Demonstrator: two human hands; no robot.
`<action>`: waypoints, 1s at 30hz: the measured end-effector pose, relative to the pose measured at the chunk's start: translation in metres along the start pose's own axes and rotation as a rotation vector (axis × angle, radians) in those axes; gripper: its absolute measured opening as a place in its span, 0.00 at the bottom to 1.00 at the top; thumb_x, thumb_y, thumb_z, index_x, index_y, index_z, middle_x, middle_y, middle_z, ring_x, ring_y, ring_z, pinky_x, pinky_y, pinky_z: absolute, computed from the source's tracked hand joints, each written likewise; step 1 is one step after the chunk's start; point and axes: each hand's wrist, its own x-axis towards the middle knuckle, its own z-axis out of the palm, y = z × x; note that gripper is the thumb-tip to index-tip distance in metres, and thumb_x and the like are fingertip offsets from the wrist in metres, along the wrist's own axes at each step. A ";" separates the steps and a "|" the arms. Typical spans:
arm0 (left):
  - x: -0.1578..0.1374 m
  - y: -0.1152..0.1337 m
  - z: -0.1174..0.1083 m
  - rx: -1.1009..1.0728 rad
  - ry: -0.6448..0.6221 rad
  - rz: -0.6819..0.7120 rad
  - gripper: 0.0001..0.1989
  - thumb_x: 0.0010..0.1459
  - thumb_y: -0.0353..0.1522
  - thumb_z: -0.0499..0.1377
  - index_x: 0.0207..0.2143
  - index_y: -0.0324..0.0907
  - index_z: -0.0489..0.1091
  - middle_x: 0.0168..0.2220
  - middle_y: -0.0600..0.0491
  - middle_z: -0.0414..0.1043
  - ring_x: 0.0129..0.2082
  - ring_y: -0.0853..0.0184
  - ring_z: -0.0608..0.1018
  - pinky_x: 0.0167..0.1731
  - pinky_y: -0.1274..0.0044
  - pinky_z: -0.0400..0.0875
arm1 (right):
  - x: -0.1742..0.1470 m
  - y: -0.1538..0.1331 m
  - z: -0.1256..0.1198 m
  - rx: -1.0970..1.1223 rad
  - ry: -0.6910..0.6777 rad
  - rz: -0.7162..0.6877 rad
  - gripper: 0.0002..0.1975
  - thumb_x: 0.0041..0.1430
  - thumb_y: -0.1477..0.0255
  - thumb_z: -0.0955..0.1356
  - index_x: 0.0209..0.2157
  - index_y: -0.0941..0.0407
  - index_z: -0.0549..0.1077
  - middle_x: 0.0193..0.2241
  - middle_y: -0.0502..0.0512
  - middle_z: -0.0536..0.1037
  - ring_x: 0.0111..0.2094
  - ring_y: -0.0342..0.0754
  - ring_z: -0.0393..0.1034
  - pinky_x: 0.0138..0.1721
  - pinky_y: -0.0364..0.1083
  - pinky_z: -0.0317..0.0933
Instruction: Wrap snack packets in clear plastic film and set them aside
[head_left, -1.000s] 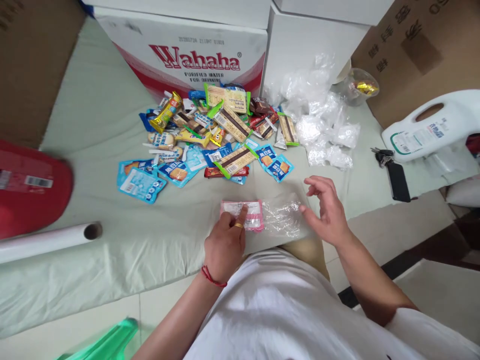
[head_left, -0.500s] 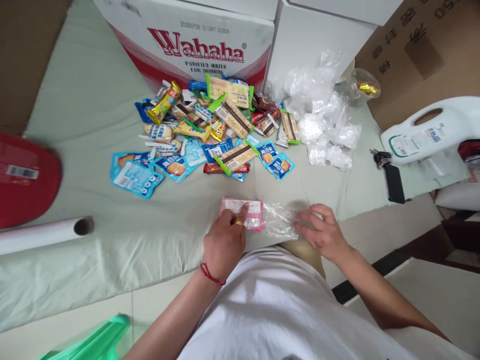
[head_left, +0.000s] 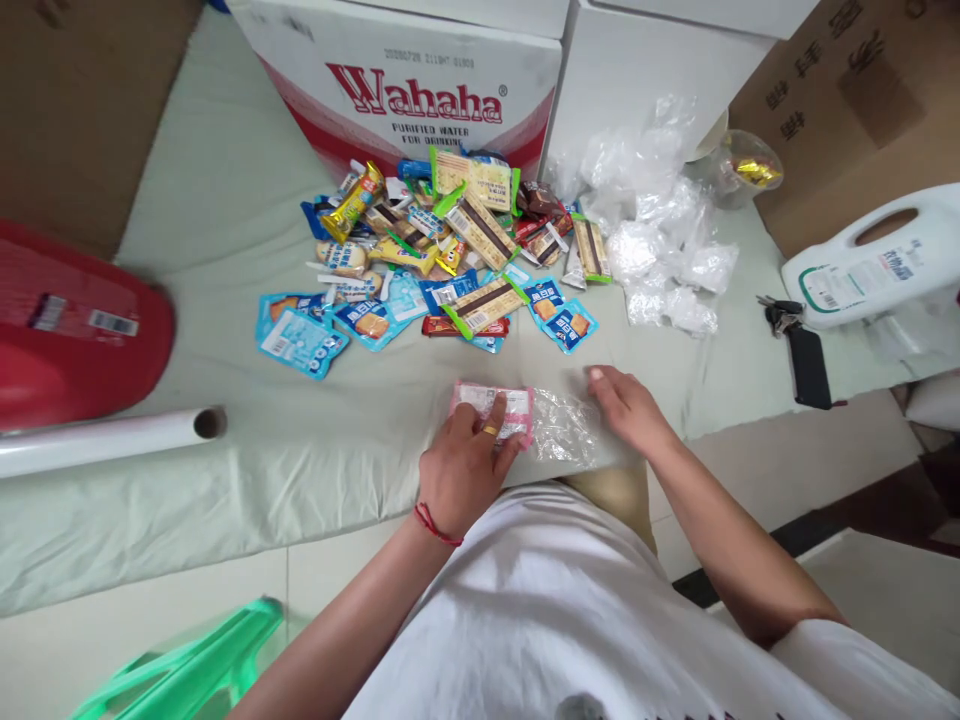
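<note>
Through the head camera I read the white carton (head_left: 424, 85) most easily, just short of twelve o'clock: "Wahaha" in large red letters with a ®, then "PURIFIED WATER FOR DRINKING" in dark capitals beneath; a faint printed code ran above the brand, too soft for me to trust. At two o'clock I saw dark Chinese characters on a brown cardboard box (head_left: 832, 130). Lettering on the white jug (head_left: 862, 272), before three, and on the pink packet (head_left: 516, 406), near six, was too small for me. The red container (head_left: 79, 335) at nine bore barcodes.
</note>
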 end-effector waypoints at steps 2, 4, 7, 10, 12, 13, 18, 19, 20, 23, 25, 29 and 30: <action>-0.001 -0.001 0.000 0.000 0.003 0.014 0.27 0.70 0.47 0.54 0.66 0.47 0.68 0.43 0.46 0.70 0.42 0.60 0.76 0.28 0.75 0.66 | 0.006 -0.012 0.010 -0.076 -0.130 0.021 0.23 0.69 0.50 0.62 0.43 0.54 0.77 0.32 0.55 0.78 0.39 0.53 0.70 0.40 0.48 0.60; -0.003 -0.001 -0.001 -0.010 0.018 0.030 0.28 0.70 0.48 0.52 0.67 0.46 0.67 0.44 0.45 0.70 0.42 0.58 0.75 0.31 0.74 0.68 | 0.004 -0.017 0.017 -0.127 -0.237 -0.003 0.17 0.61 0.54 0.70 0.36 0.54 0.76 0.29 0.54 0.75 0.38 0.53 0.67 0.38 0.47 0.57; -0.004 -0.001 -0.001 -0.043 0.045 0.063 0.29 0.71 0.48 0.50 0.66 0.43 0.67 0.43 0.43 0.69 0.42 0.57 0.75 0.34 0.73 0.71 | -0.008 -0.012 0.019 -0.083 -0.312 -0.088 0.09 0.57 0.65 0.70 0.27 0.54 0.71 0.30 0.54 0.73 0.39 0.52 0.65 0.43 0.48 0.58; -0.005 0.000 -0.001 -0.036 0.056 0.062 0.25 0.72 0.45 0.49 0.65 0.46 0.69 0.42 0.44 0.69 0.42 0.58 0.75 0.32 0.73 0.70 | -0.022 -0.005 0.019 0.100 -0.193 -0.096 0.04 0.56 0.68 0.68 0.30 0.54 0.72 0.39 0.56 0.74 0.45 0.54 0.67 0.49 0.51 0.61; -0.004 0.001 -0.001 -0.018 0.046 0.051 0.24 0.73 0.43 0.50 0.65 0.47 0.69 0.42 0.44 0.69 0.43 0.58 0.75 0.30 0.74 0.68 | -0.030 -0.007 0.022 0.263 -0.120 -0.029 0.07 0.58 0.65 0.69 0.33 0.54 0.71 0.43 0.57 0.75 0.44 0.52 0.69 0.47 0.51 0.64; -0.004 0.001 -0.001 -0.012 0.043 0.049 0.24 0.73 0.43 0.50 0.65 0.47 0.69 0.42 0.44 0.69 0.43 0.58 0.75 0.29 0.74 0.68 | -0.033 -0.009 0.024 0.358 -0.109 0.029 0.10 0.58 0.63 0.70 0.35 0.54 0.70 0.43 0.56 0.75 0.41 0.51 0.70 0.44 0.50 0.65; -0.003 0.002 0.000 0.006 0.055 0.058 0.24 0.73 0.43 0.50 0.65 0.47 0.69 0.42 0.45 0.70 0.42 0.59 0.76 0.26 0.75 0.66 | -0.040 -0.028 0.039 0.732 -0.127 0.315 0.24 0.55 0.54 0.74 0.46 0.53 0.70 0.28 0.44 0.71 0.20 0.41 0.62 0.21 0.42 0.57; -0.003 0.002 0.000 0.008 0.050 0.060 0.24 0.73 0.44 0.51 0.65 0.47 0.69 0.42 0.45 0.70 0.41 0.59 0.76 0.26 0.75 0.66 | -0.038 -0.032 0.040 0.746 -0.098 0.319 0.22 0.55 0.54 0.74 0.44 0.53 0.71 0.24 0.42 0.68 0.18 0.40 0.58 0.20 0.41 0.54; -0.003 0.001 0.000 0.008 0.044 0.061 0.24 0.73 0.44 0.51 0.65 0.47 0.69 0.42 0.45 0.70 0.41 0.59 0.76 0.26 0.75 0.66 | -0.036 -0.036 0.041 0.745 -0.063 0.308 0.19 0.56 0.55 0.74 0.39 0.54 0.72 0.21 0.41 0.66 0.18 0.39 0.55 0.20 0.41 0.51; -0.004 0.002 0.001 0.008 0.039 0.064 0.24 0.72 0.44 0.52 0.65 0.47 0.69 0.42 0.45 0.71 0.42 0.58 0.76 0.25 0.75 0.66 | -0.023 -0.053 0.047 0.729 0.020 0.237 0.15 0.57 0.58 0.73 0.30 0.55 0.71 0.19 0.42 0.65 0.19 0.39 0.55 0.22 0.40 0.51; -0.005 0.002 0.002 0.005 0.048 0.069 0.23 0.71 0.43 0.54 0.64 0.47 0.70 0.42 0.44 0.71 0.43 0.56 0.75 0.25 0.75 0.66 | -0.012 -0.070 0.056 0.716 0.025 0.186 0.13 0.57 0.60 0.72 0.29 0.55 0.72 0.20 0.44 0.68 0.21 0.40 0.59 0.23 0.40 0.54; -0.005 -0.003 0.008 -0.059 0.065 0.116 0.14 0.69 0.39 0.56 0.41 0.43 0.80 0.40 0.43 0.71 0.44 0.55 0.75 0.26 0.74 0.67 | 0.005 -0.104 0.080 0.658 -0.039 0.092 0.09 0.58 0.63 0.70 0.32 0.55 0.75 0.24 0.47 0.75 0.25 0.44 0.68 0.27 0.42 0.62; -0.004 -0.006 0.009 -0.101 0.079 0.137 0.14 0.68 0.38 0.57 0.35 0.41 0.79 0.39 0.42 0.71 0.43 0.56 0.75 0.28 0.74 0.69 | 0.006 -0.109 0.084 0.633 -0.053 0.071 0.10 0.59 0.63 0.69 0.34 0.55 0.77 0.25 0.48 0.77 0.26 0.44 0.69 0.29 0.43 0.63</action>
